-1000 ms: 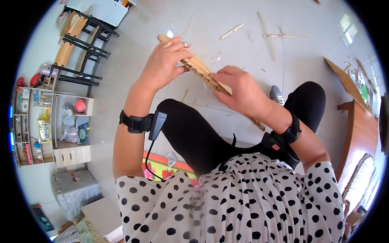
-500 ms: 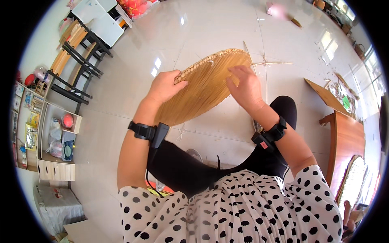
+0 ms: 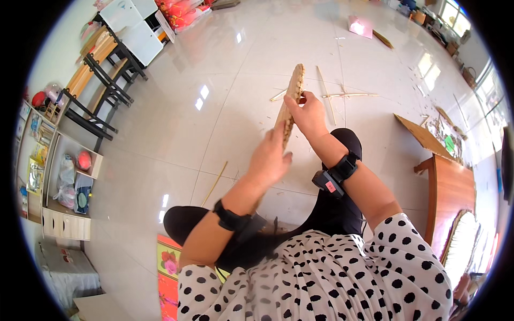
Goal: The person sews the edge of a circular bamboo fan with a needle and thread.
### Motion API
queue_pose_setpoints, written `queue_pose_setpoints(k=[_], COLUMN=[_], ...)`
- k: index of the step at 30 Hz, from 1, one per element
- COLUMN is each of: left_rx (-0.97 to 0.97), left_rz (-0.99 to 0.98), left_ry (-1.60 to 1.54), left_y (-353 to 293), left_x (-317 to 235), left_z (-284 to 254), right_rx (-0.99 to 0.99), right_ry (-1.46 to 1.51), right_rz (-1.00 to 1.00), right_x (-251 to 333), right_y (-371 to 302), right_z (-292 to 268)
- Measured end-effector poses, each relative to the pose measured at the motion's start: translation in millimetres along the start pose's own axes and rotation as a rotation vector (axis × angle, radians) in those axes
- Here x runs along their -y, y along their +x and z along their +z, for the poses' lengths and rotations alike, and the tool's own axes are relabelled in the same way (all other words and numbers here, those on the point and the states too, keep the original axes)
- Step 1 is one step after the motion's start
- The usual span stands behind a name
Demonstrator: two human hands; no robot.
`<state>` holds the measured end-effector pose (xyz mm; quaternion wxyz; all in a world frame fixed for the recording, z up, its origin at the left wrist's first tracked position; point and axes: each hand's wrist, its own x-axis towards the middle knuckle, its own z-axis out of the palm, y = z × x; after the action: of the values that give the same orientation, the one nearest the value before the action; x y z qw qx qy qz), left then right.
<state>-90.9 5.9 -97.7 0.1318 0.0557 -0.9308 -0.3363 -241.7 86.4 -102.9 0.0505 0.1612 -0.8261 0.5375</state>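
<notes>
A flat, straw-coloured mat of thin plant stalks [image 3: 289,91], cut stalk ends along its rim, stands nearly edge-on before me, so its broad face is mostly hidden. My right hand [image 3: 308,115] grips its right edge, thumb across the rim and fingers curled behind. Lower down, my left hand [image 3: 267,160], slightly blurred, lies against the mat with fingers stretched along it and thumb apart. Beyond the mat, loose stalks [image 3: 350,95] lie crossed on the tiled floor. Another thin stalk [image 3: 215,183] rests left of my left forearm.
At right stands a brown wooden table [image 3: 452,187], with a cardboard sheet [image 3: 423,136] and scraps beyond it. Wooden shelves [image 3: 67,224] and black-legged chairs [image 3: 107,80] line the left side. A floral sheet [image 3: 168,259] lies beside my left leg.
The mat has turned from showing its broad face to nearly edge-on. My right hand has taken hold of its rim. My left hand has slid right and nearer, off its former grip.
</notes>
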Motion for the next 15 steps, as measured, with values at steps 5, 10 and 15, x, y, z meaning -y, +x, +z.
queue_pose_setpoints(k=[5, 10, 15], left_rx=[-0.168, -0.276, -0.34], left_rz=[0.128, 0.203, 0.296], left_ry=[-0.069, -0.041, 0.005], left_y=[-15.5, -33.4, -55.0], left_x=[-2.2, -29.2, -30.6], left_z=[46.6, 45.7, 64.4], right_rx=[-0.03, -0.015, -0.101], right_ry=[-0.052, 0.092, 0.194], right_rz=[-0.027, -0.088, -0.236], right_x=[9.3, 30.4, 30.7], right_y=[-5.6, -25.2, -62.6], right_z=[-6.1, -27.4, -42.2])
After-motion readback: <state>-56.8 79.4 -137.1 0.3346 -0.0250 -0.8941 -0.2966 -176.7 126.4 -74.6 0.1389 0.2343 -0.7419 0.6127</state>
